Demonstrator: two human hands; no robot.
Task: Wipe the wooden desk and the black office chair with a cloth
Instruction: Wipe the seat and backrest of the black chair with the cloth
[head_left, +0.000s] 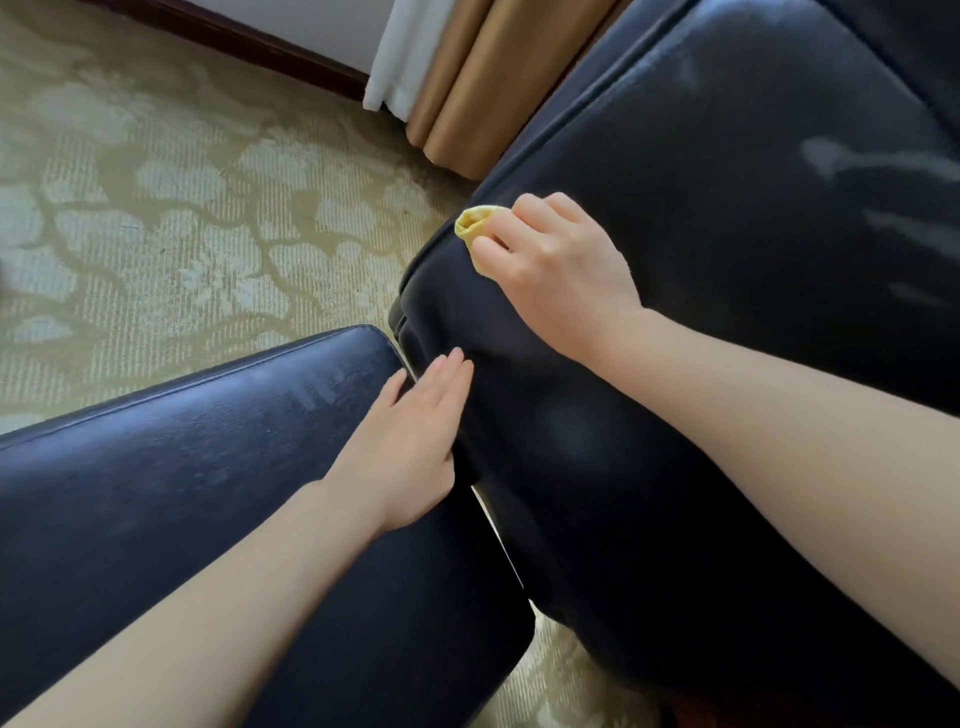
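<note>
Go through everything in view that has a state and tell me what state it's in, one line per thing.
Yellow cloth: bunched, gripped in the right hand, at the seat's corner edge.
Right hand: curled round the cloth, on the seat.
Left hand: flat, fingers straight, resting on the armrest.
Chair seat: pale streaks across its surface.
Armrest: faint pale smears near its far end.
Curtains: hanging down to the carpet.

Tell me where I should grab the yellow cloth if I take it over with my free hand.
Pinch the bunched yellow cloth at the folded end poking out past the right hand, coming from the carpet side. That end is the only part showing; the rest is hidden under that hand's fingers on the chair.
</note>
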